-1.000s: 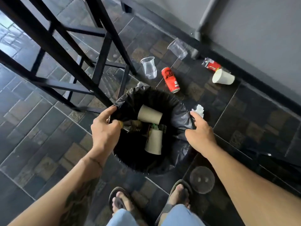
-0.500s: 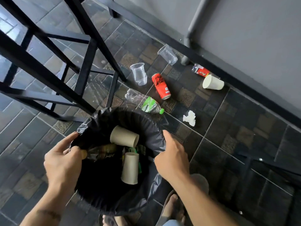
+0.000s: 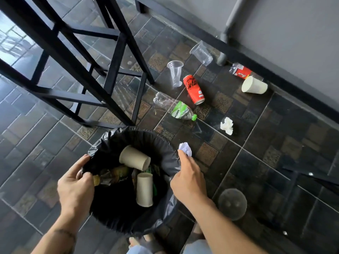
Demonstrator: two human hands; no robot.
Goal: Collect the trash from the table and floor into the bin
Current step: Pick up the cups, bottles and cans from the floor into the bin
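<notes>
Both hands' grips, left (image 3: 76, 187) and right (image 3: 189, 180), clutch the black-lined round bin's (image 3: 128, 222) rim; two beige paper cups (image 3: 134, 158) inside, two clear plastic cups (image 3: 175, 72) on the floor.

Hidden / cut off / unclear, head view

L hand (image 3: 75, 187) fingertips curl over bin (image 3: 165, 158) rim, tips out of sight in liner. Trash under the two paper cups (image 3: 134, 158) dark, can't ID. Feet at bottom edge cropped, mostly behind bin. Black frame (image 3: 117, 57) runs off upper left. Clear round item (image 3: 232, 204) lower right blurred, type unclear. Red wrapper (image 3: 241, 71) print too small to read.
</notes>
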